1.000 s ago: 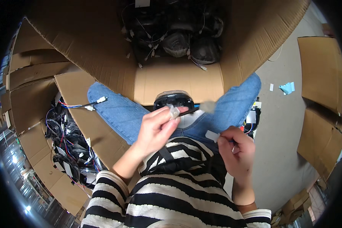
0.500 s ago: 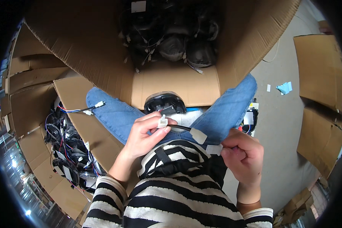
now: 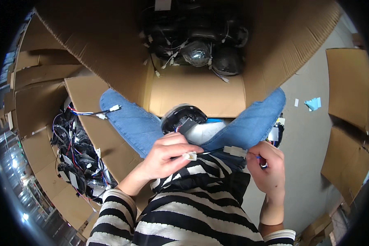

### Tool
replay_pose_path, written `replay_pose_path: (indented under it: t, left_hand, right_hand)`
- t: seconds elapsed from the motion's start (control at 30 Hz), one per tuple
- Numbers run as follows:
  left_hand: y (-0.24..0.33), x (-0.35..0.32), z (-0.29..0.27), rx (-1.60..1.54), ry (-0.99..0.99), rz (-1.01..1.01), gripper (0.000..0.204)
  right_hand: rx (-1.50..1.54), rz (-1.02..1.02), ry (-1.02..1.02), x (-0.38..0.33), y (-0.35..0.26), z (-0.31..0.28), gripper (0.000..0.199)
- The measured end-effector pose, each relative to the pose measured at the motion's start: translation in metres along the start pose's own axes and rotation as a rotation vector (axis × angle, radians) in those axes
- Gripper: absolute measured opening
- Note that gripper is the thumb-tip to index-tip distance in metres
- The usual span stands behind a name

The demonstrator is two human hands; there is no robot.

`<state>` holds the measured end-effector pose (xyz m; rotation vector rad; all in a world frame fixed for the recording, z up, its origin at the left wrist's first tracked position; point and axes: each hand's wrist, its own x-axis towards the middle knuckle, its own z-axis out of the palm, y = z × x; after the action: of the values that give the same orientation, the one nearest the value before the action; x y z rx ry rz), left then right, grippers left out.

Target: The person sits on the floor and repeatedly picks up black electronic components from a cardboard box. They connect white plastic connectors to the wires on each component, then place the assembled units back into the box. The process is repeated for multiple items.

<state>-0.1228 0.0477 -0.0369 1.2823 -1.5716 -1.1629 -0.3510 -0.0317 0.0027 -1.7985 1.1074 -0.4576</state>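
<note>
The left hand (image 3: pixel 166 154) is pinching a white plug (image 3: pixel 190 156) between thumb and fingers, with hardly any gap left. A cord (image 3: pixel 212 151) is running from there over the lap to a pale connector (image 3: pixel 235 151). The right hand (image 3: pixel 268 167) is gripping that connector's right end tightly with thumb and forefinger; coloured wires (image 3: pixel 258 157) seem to be lying inside its curled fingers. A lamp (image 3: pixel 178 119) is resting between the legs (image 3: pixel 131 121), by the box (image 3: pixel 197 90).

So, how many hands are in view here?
2: the left hand, in front of the striped shirt, holding a white connector; and the right hand, farther right, holding thin wires. No others show.
</note>
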Motion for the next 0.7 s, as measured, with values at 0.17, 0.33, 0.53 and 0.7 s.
replay_pose_path:
  t: [0.17, 0.33, 0.53, 0.7]
  left_hand:
    - [0.008, -0.012, 0.0, 0.003, 0.054, -0.02, 0.019]
    - [0.078, -0.058, -0.049, 0.22, 0.311, -0.207, 0.017]
    - [0.194, -0.207, -0.141, 0.841, 0.826, -0.782, 0.015]
    - [0.233, -0.219, -0.165, 1.203, 0.457, -1.565, 0.014]
  right_hand:
    - [0.182, 0.082, -0.056, -0.011, 0.008, -0.005, 0.009]
    - [0.327, 0.119, 0.002, -0.016, 0.018, -0.012, 0.006]
    - [0.269, 0.08, -0.076, -0.01, 0.037, -0.004, 0.006]
    - [0.24, -0.041, -0.154, 0.001, 0.033, -0.001, 0.006]
